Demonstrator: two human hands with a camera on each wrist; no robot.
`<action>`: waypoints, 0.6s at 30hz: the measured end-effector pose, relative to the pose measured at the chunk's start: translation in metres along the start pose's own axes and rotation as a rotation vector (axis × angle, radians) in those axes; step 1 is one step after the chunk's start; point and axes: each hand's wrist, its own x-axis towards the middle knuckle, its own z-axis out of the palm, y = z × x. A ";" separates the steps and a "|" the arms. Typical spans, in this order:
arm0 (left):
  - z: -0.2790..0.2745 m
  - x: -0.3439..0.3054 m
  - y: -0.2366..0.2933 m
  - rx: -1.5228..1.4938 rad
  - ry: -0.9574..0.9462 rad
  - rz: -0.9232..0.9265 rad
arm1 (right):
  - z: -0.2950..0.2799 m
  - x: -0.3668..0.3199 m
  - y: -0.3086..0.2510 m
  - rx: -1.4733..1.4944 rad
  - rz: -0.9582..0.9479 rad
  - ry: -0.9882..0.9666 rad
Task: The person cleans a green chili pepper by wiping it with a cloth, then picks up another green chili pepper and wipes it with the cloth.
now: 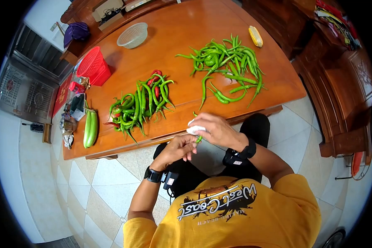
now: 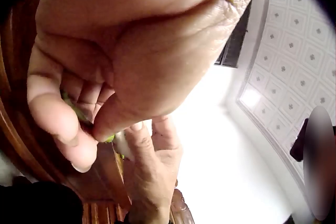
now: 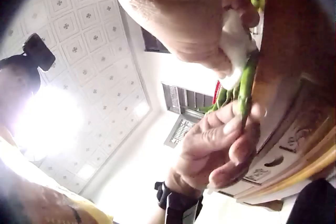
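1. One green pepper (image 3: 245, 90) between both hands, over the lap, just in front of the table (image 1: 169, 49).
2. With the left hand (image 1: 180, 149), pinching one end of that pepper between thumb and fingers.
3. With the right hand (image 1: 213, 129), grasping a white wad (image 3: 233, 45) against the same pepper.
4. On the tabletop, toward the left, green and red peppers (image 1: 140, 103) piled together; toward the right, a heap of green peppers (image 1: 231, 62); farther back, a pale basket (image 1: 132, 36).

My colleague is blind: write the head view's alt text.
A left hand holds a slim green pepper and the right hand a white wad against it, beside a brown wooden table with a red-and-green pepper pile and a green pile.
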 end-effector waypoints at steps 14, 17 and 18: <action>-0.001 0.002 0.003 0.047 0.048 0.046 | 0.000 -0.006 -0.003 0.034 0.030 0.055; 0.000 0.003 0.004 0.016 0.047 0.045 | -0.001 -0.004 -0.002 0.053 0.010 0.047; 0.001 0.001 0.006 0.002 0.047 0.036 | -0.003 -0.003 0.003 0.002 0.027 0.071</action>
